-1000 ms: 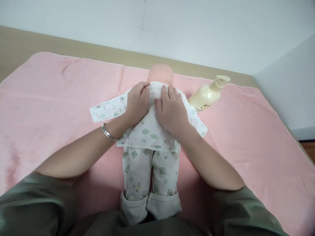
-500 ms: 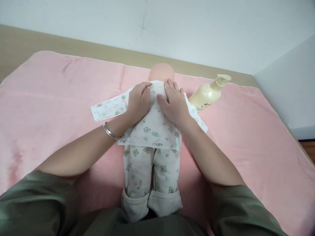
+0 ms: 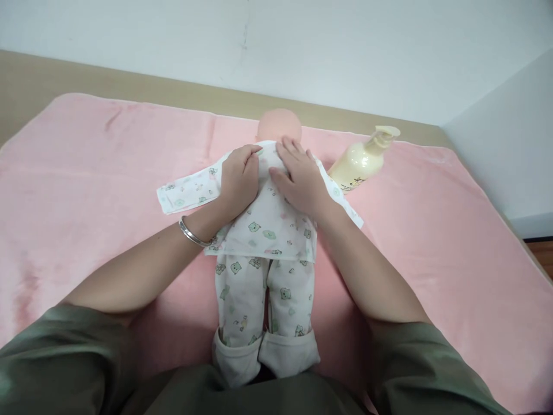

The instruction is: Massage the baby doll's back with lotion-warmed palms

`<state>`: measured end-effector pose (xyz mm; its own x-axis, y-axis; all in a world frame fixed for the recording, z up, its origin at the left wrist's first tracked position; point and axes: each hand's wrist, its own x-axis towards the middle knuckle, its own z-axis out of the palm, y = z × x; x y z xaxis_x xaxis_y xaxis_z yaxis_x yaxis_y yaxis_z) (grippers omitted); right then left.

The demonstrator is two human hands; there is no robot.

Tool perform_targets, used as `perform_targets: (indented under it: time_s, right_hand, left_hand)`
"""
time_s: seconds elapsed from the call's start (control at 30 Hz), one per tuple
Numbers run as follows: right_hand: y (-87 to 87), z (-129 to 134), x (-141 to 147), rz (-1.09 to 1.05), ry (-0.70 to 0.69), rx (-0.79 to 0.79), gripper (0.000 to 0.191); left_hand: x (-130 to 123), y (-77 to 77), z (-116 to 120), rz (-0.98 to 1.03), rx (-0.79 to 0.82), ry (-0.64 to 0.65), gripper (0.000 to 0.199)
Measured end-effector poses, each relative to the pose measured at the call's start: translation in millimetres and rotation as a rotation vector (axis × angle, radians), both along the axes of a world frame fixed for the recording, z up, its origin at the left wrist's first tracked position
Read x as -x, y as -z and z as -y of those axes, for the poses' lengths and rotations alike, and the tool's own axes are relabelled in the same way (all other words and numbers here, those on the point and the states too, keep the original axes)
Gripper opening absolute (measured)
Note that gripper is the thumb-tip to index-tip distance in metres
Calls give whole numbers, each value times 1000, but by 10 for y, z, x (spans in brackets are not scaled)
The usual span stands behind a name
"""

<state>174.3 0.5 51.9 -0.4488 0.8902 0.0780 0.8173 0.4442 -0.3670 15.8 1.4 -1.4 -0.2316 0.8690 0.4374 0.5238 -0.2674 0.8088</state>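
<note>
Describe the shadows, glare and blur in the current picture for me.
In the head view, shadow darkens the pink blanket beside the patterned trousers; same head view, highlights on the pump bottle and bracelet; also head view, left hand and right hand fairly clear on the white top, bottle lettering too small to read.

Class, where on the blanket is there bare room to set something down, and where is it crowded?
The blanket is bare right of the bottle and right forearm, and left of the leftmost sleeve, beyond the left forearm. It is crowded in the middle, where left hand and right hand are on the shirt, near the bottle.
</note>
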Motion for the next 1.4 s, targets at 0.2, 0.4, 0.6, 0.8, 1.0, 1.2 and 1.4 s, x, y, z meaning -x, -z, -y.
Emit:
perform_targets:
  time_s: [0.2,0.4,0.6,0.8,1.0,1.2,1.4]
  right_hand:
    - [25,365,189,73,203,-71,70]
    - [85,499,255,88,-47,-186,59]
    - [68,-77,-39,-50,26,-24,64]
    - [-39,175,92,78,214,-33,65]
    - [-156,539,203,235,188,-82,63]
    - [-101,171,52,78,165,-12,62]
    - [-82,166,58,97,187,-64,60]
  left_hand:
    - [-7,16,-2,6,9,-14,31]
    - [-5,-109,17,-23,131,4,35]
    - [-106,-167,162,-256,179,95,45]
    - [-158,-103,327,-307,163,143,61]
    - [25,-119,14,-270,232,101,57]
    - [-41,-173,225,-418,182,120,58]
    - [-74,-173,281,-419,232,115,61]
